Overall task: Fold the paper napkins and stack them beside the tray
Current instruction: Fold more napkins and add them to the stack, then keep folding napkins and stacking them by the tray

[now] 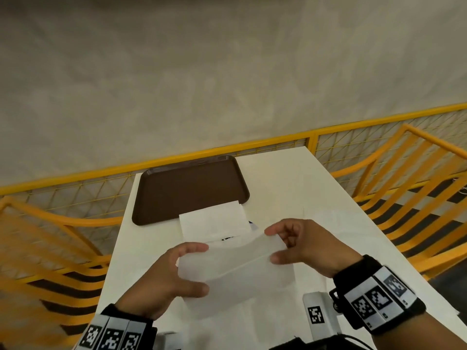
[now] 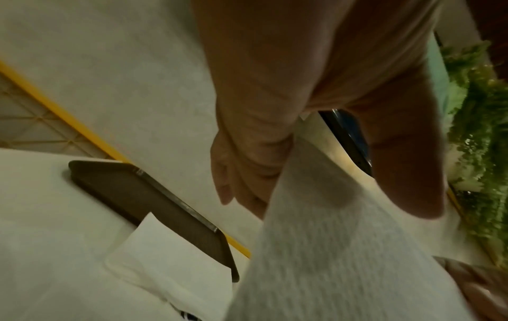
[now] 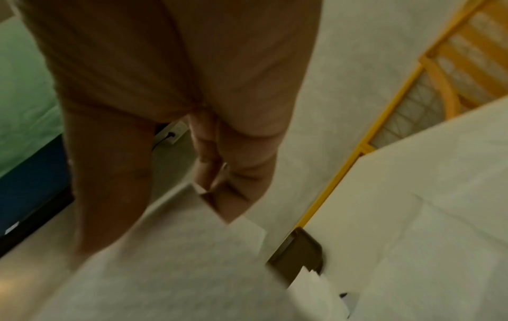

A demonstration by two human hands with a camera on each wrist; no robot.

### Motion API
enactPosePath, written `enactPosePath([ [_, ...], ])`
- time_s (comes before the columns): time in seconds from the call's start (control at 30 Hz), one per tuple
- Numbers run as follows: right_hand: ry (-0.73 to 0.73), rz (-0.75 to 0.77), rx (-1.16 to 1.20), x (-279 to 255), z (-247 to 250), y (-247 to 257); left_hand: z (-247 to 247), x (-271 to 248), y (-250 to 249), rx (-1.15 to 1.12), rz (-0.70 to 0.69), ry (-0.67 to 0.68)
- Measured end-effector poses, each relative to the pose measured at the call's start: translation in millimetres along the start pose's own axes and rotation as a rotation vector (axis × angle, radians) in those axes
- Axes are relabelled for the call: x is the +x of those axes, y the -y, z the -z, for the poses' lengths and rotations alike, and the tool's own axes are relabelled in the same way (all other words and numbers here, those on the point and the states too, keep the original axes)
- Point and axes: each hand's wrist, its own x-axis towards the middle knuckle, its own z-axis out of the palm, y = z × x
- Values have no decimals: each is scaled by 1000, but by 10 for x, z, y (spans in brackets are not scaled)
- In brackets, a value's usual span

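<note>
Both hands hold one paper napkin (image 1: 237, 269) in the air above the near half of the white table (image 1: 290, 188). The left hand (image 1: 164, 281) pinches its left end between thumb and curled fingers. The right hand (image 1: 308, 245) pinches the far right corner the same way. The sheet hangs slack between them, with a soft crease running along its length.

Risks at this stage:
- The napkin is thin and limp. Uneven pull from the two hands would probably skew the crease, so the edges fail to meet.
- A hard pinch or a sharp tug could tear the paper at either grip.
- Releasing one end early would let the sheet flop open and undo the fold.
- Setting it down carelessly could shift the folded napkin (image 1: 214, 222) already on the table.

Containers: the brown tray (image 1: 189, 190) sits at the far left corner of the table, against the yellow railing (image 1: 227, 149). Nothing is seen inside it. The folded napkin lies at the tray's near right corner, with its far edge overlapping the tray rim rather than sitting fully beside it. A small dark object shows under its near edge; it cannot be identified.
</note>
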Motion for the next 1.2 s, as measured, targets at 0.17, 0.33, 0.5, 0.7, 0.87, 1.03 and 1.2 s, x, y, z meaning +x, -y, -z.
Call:
enactPosePath([
  [0.17, -31, 40, -453, 178, -24, -58, 55, 154, 36, -96, 35, -109],
  [0.33, -127, 76, -471, 508, -85, -108, 118, 409, 84, -75, 81, -135],
  [0.5, -191, -3, -472, 1003, -137, -137, 336, 845, 263, -70, 160, -264],
  [0.7, -124, -264, -144, 1558, -314, -321, 540, 1432, 386, -140, 220, -460],
  [0.87, -243, -323, -226, 1987, -471, -482, 677, 1825, 452, 108, 233, -573],
  [1.03, -308, -328, -351, 2237, -547, -515, 661, 1963, 392, 362, 227, -695],
  [1.2, -331, -317, -302, 2175, -535, -661, 645, 1868, 469, 429, 161, -657],
])
